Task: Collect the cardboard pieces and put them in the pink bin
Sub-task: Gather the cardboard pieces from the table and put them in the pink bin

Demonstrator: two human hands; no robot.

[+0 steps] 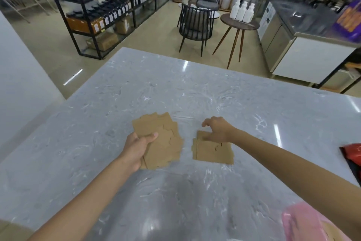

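Left hand point(136, 148) clenched on 1 fanned stack point(166, 143) of cardboard. Right hand point(217, 130) spread, fingertips on the last pieces point(213, 152) lying on the table point(175, 88) — not yet gripped. Advise sliding these together, pinching the edge, then carrying all to the bin point(304, 225), near right.

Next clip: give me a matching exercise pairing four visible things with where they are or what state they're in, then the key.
Things:
1. fanned stack of brown cardboard pieces
2. flat brown cardboard pieces
3. pink plastic bin
4. three white plastic bottles

Places/states:
A. on the round wooden side table
B. bottom right corner of view
C. gripped in the left hand
D. lying on the grey marble table, right hand touching

Pairs: 1-C, 2-D, 3-B, 4-A
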